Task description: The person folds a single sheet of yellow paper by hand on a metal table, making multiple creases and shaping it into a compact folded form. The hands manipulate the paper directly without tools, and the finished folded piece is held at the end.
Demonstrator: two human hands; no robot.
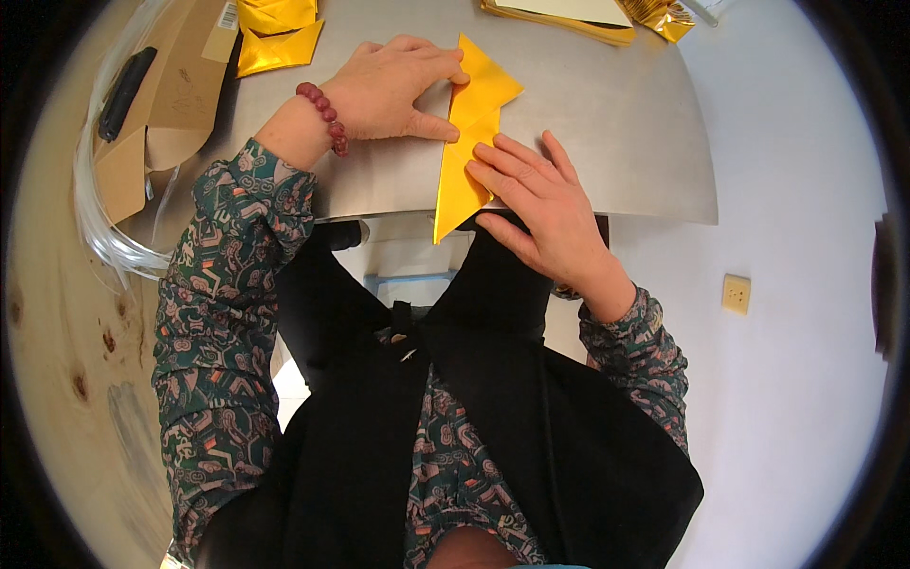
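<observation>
A folded sheet of shiny gold paper (482,90) lies on the grey metal table, its long straight edge on the left and its lower tip jutting past the table's front edge. My left hand (393,90) is spread, with thumb and fingertips resting on the paper's left edge. From the right, my right hand (538,194) lies over the lower part of the paper, fingers stretched out and pressing on it. Part of the paper's right side is hidden under those fingers.
Folded gold paper pieces (280,38) lie at the far left, beside a cardboard box (185,85) with a black object (127,95) on it. Clear plastic strands (95,218) hang nearby. A stack of gold-edged sheets (569,17) and crumpled gold foil (664,17) sit at the far right.
</observation>
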